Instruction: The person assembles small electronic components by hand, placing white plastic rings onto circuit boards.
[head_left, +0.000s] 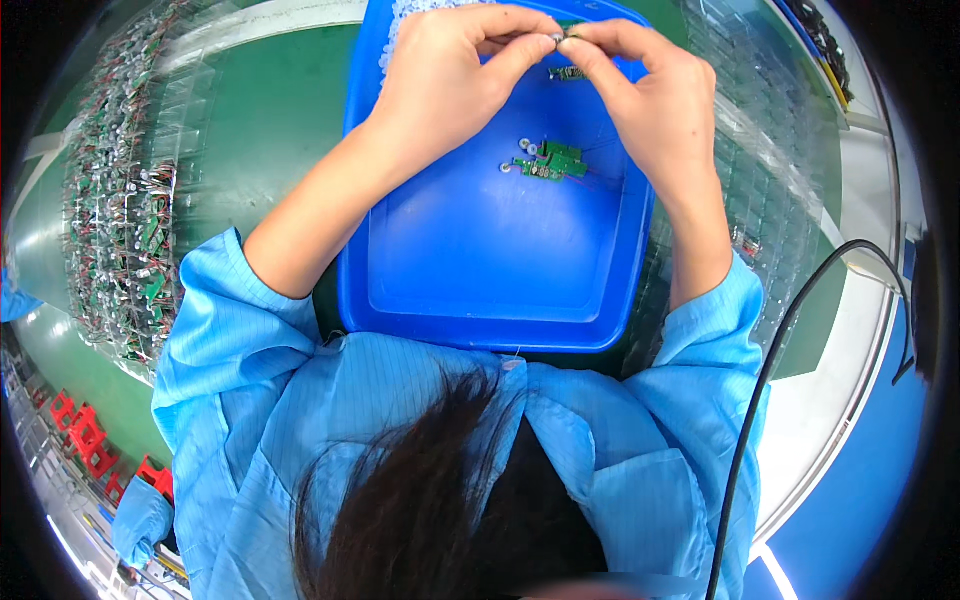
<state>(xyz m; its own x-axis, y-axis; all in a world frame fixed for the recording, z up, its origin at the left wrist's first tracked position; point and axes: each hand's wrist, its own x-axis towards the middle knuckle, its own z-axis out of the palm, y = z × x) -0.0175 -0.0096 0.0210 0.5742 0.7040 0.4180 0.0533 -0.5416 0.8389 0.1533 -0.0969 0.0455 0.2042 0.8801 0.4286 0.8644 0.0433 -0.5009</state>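
Observation:
My left hand and my right hand meet above the far part of a blue plastic tray. Thumb and forefinger of each are closed in a pinch, the tips almost touching. Between them shows a small silvery-grey part, too small to name. Just under my right fingertips is a small green circuit board, partly covered by that hand; whether it joins the pinched part I cannot tell. Nearer to me, several green circuit boards lie together on the tray floor, with small round white pieces at their left ends.
Small translucent white pieces are heaped at the tray's far left. Rows of wired boards stand on the green table at left, with clear plastic trays at right. A black cable curves along my right. Red stools stand at lower left.

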